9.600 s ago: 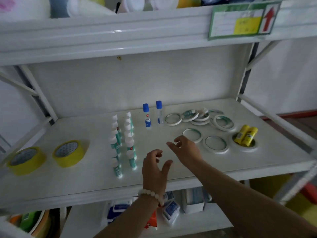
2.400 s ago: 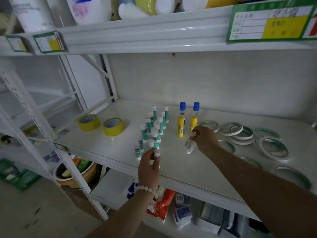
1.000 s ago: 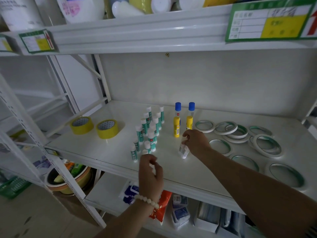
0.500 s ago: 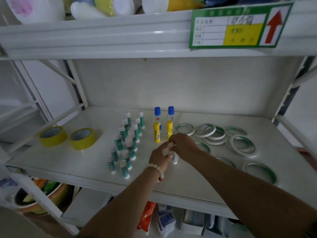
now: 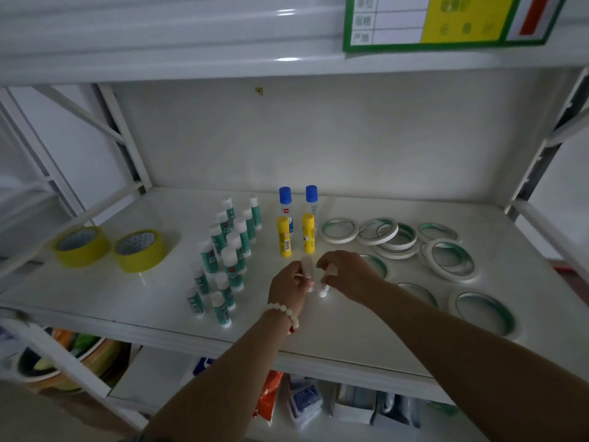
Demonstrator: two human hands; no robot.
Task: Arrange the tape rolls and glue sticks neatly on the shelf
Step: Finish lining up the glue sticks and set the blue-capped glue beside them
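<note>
- At the front middle of the shelf [image 5: 350, 349], I see both hands meeting just in front of the two yellow glue sticks [image 5: 283, 239]; a second ago the left hand [image 5: 287, 287] hung apart near the shelf edge, curled on nothing
- Its fingers now pinch a small white glue stick [image 5: 307, 266] upright; the right hand [image 5: 349, 274] curls round a second white stick [image 5: 324, 290] whose tip points down toward the shelf; the two pieces sit just beside each other, and I cannot tell whether they touch
- I read this as the right hand sharing out what it carried in; neither piece stands on the shelf yet, so placing them comes next
- To the left, the green-and-white glue sticks [image 5: 236, 275] stand in two rows, with the yellow tape rolls [image 5: 138, 250] beyond them; to the right, the thin tape rings [image 5: 339, 230] lie loose, some overlapping; I judge those rings the larger job left
</note>
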